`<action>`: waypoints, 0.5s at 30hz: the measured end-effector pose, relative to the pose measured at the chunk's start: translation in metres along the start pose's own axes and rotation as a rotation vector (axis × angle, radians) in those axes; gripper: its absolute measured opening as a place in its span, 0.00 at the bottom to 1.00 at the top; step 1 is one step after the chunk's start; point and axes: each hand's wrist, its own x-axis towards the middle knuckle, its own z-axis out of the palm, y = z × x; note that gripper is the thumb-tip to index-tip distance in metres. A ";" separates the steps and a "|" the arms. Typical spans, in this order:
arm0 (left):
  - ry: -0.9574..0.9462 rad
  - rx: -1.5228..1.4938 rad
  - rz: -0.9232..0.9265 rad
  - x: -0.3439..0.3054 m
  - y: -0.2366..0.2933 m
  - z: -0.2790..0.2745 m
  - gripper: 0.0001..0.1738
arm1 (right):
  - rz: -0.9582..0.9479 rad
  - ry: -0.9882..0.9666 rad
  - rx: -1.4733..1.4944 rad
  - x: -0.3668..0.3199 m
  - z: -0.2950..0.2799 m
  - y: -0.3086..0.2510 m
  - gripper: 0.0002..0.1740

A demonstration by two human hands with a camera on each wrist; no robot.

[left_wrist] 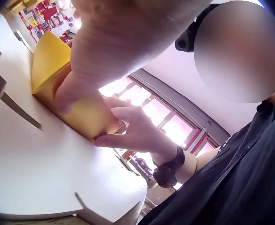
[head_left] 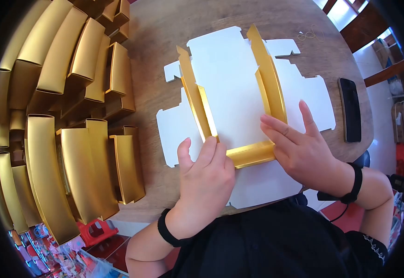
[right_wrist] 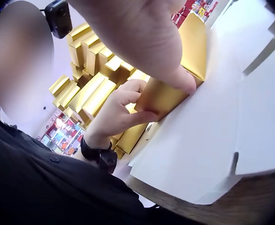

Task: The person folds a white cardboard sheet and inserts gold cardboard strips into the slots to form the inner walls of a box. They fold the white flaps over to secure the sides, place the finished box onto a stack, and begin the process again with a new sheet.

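A partly folded cardboard box [head_left: 227, 69], white inside with gold walls, lies in front of me. Its two long gold sides stand raised, and a gold front wall [head_left: 250, 155] is folded up at the near edge. At the near left corner, my left hand [head_left: 206, 173] pinches this wall, fingers on the inner side and thumb on the outer gold face. My right hand [head_left: 299, 150] pinches the same wall at the near right corner, little finger raised. Both thumbs show low on the gold face [left_wrist: 88, 112] in the wrist views. White notched cardboard [head_left: 306, 90] spreads flat underneath.
Gold boxes [head_left: 86, 167] crowd the left side of the wooden table [head_left: 153, 28], several stacked. A black phone [head_left: 349, 109] lies near the right edge, and a thin looped band [head_left: 311, 34] at the far right. A red stool [head_left: 97, 231] stands below on the left.
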 end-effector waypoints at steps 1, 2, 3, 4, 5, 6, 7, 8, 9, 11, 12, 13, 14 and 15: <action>-0.006 -0.005 -0.004 0.001 -0.001 0.000 0.04 | -0.003 0.008 -0.033 0.001 -0.001 -0.001 0.05; -0.028 -0.036 -0.004 0.002 -0.002 0.001 0.04 | -0.004 0.001 -0.028 0.001 0.001 0.000 0.05; -0.051 -0.067 -0.002 0.003 -0.004 0.001 0.05 | 0.016 -0.018 0.016 0.000 0.003 0.001 0.05; -0.057 -0.072 -0.005 0.005 -0.005 0.001 0.05 | 0.036 -0.037 0.060 0.000 0.004 0.001 0.06; -0.077 -0.120 -0.014 0.006 -0.006 0.000 0.04 | 0.035 -0.043 0.066 0.001 0.005 0.002 0.06; -0.096 -0.166 -0.022 0.007 -0.007 0.000 0.04 | 0.050 -0.056 0.097 0.002 0.004 0.003 0.06; -0.101 -0.170 -0.023 0.006 -0.006 0.001 0.04 | 0.064 -0.069 0.129 0.003 0.004 0.003 0.06; -0.086 -0.122 -0.016 0.003 -0.004 0.002 0.03 | 0.066 -0.074 0.134 0.003 0.004 0.004 0.06; -0.070 -0.075 -0.007 0.002 -0.003 0.003 0.03 | 0.060 -0.071 0.142 0.004 0.003 0.004 0.06; -0.060 -0.077 -0.003 0.002 -0.004 0.007 0.03 | 0.060 -0.074 0.158 0.004 0.005 0.003 0.06; -0.041 -0.073 -0.002 0.002 -0.005 0.008 0.03 | 0.064 -0.059 0.170 0.004 0.006 0.003 0.06; -0.046 -0.077 -0.003 0.003 -0.007 0.008 0.03 | 0.065 -0.043 0.181 0.005 0.007 0.004 0.05; -0.078 -0.121 -0.004 0.005 -0.009 0.007 0.02 | 0.063 -0.046 0.184 0.006 0.007 0.004 0.05; -0.110 -0.165 -0.004 0.007 -0.011 0.006 0.02 | 0.066 -0.053 0.204 0.006 0.008 0.004 0.05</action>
